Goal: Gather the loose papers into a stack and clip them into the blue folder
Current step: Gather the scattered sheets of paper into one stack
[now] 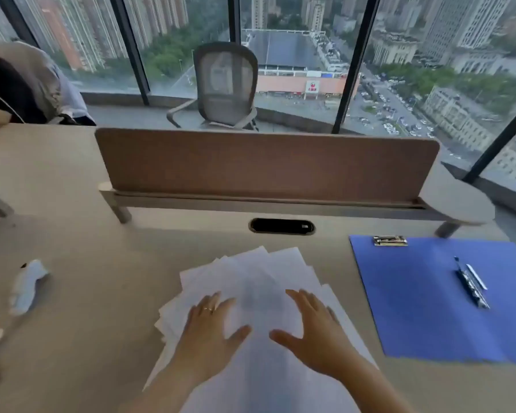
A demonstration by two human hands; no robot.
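Observation:
Several loose white papers [259, 272] lie fanned out on the beige desk [102, 278] in front of me. My left hand [210, 326] lies flat on the left part of the pile, fingers straight, a ring on one finger. My right hand [313, 326] lies flat on the right part, fingers spread. The blue folder [423, 299] lies open to the right, apart from the papers. It has a metal clip [390, 240] at its top edge and a second metal clip [471, 286] along its right half.
A crumpled white object [27, 286] lies at the desk's left. A brown divider panel [265, 163] stands across the back, with a cable slot [281, 226] below it. A mesh chair [225, 87] stands beyond by the windows. A person sits at far left [12, 84].

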